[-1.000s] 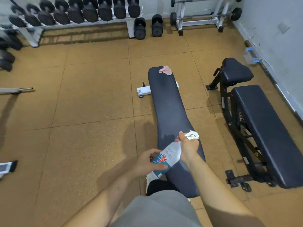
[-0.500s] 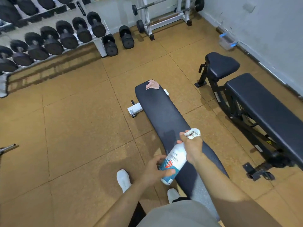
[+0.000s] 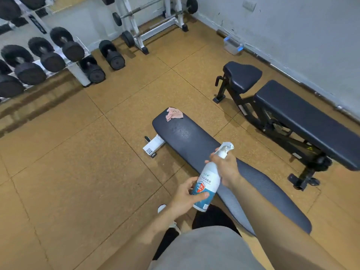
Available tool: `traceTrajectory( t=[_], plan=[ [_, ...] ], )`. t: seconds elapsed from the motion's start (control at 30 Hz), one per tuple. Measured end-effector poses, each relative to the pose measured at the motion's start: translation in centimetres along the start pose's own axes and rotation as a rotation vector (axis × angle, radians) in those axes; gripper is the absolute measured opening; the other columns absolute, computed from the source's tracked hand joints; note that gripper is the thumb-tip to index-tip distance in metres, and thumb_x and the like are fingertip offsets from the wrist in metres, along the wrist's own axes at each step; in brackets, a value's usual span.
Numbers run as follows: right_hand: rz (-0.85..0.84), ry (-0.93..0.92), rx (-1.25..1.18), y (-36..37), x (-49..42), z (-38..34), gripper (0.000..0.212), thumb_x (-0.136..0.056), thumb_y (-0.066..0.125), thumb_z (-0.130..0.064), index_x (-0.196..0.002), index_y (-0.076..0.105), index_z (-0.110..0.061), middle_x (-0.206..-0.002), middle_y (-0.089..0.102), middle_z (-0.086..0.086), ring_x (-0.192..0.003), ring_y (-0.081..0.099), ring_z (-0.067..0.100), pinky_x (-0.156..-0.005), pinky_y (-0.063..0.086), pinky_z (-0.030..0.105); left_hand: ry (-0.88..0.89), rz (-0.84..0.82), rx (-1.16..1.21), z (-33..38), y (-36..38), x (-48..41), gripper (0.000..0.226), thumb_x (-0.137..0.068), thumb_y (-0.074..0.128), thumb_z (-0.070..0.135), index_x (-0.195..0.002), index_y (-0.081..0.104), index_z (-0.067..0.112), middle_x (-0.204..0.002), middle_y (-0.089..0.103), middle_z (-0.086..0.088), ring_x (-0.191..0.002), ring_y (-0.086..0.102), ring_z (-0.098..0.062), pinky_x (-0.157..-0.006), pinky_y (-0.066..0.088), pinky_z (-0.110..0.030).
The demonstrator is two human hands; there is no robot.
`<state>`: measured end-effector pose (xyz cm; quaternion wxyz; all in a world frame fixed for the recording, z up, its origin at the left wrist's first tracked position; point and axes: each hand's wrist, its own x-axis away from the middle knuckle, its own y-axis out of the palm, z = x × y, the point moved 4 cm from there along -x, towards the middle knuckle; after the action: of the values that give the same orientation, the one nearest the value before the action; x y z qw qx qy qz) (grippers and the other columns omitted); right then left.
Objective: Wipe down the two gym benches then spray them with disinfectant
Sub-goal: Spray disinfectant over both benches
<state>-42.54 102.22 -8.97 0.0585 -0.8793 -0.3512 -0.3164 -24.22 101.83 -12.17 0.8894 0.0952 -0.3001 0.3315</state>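
Hands share the spray bottle (image 3: 208, 178): the left hand (image 3: 187, 193) grips its lower body and the right hand (image 3: 226, 168) wraps the neck at the trigger. Its long axis runs 7 to 1 o'clock, spray head uppermost, above the near bench (image 3: 185, 137), whose pad stretches from 5 to 11 o'clock. The second bench (image 3: 302, 121) lies at 2 o'clock, nearer the right hand.

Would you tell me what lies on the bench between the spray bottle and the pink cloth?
Head view: only bare bench pad lies between the spray bottle and the pink cloth.
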Motion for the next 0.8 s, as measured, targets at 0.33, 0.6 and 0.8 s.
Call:
traceTrajectory(
  t=[0.33,0.6,0.8],
  plan=[
    [0.066,-0.014,0.218,6.1,-7.1,-0.4,0.043,-0.084,0.062,0.012,-0.119,0.054,-0.013,-0.120,0.062,0.003,-0.068,0.071,0.020,-0.059,0.056,0.031,-0.130,-0.034,-0.180,-1.2,-11.7,-7.2,0.046,-0.092,0.074,0.042,-0.134,0.063,0.029,-0.125,0.067,0.008,-0.115,0.062,-0.008,-0.102,0.053,-0.033],
    [0.103,0.039,0.399,8.1,-14.6,0.6,0.037,-0.084,0.065,0.006,-0.114,0.058,-0.014,-0.109,0.066,0.004,-0.059,0.066,0.003,-0.057,0.049,0.019,-0.195,0.124,-0.368,1.9,-22.6,-20.9,0.019,-0.093,0.074,0.021,-0.110,0.072,0.014,-0.107,0.072,-0.002,-0.113,0.067,-0.025,-0.101,0.048,-0.033],
    [0.296,0.141,0.339,10.5,-18.6,3.7,0.017,-0.092,0.072,-0.015,-0.087,0.056,-0.015,-0.083,0.072,0.013,-0.057,0.070,0.008,-0.059,0.054,0.023,-0.149,-0.029,-0.622,5.3,-27.0,-35.2,0.026,-0.093,0.075,0.023,-0.115,0.071,0.010,-0.114,0.073,-0.008,-0.112,0.067,-0.026,-0.107,0.049,-0.042]
  ],
)
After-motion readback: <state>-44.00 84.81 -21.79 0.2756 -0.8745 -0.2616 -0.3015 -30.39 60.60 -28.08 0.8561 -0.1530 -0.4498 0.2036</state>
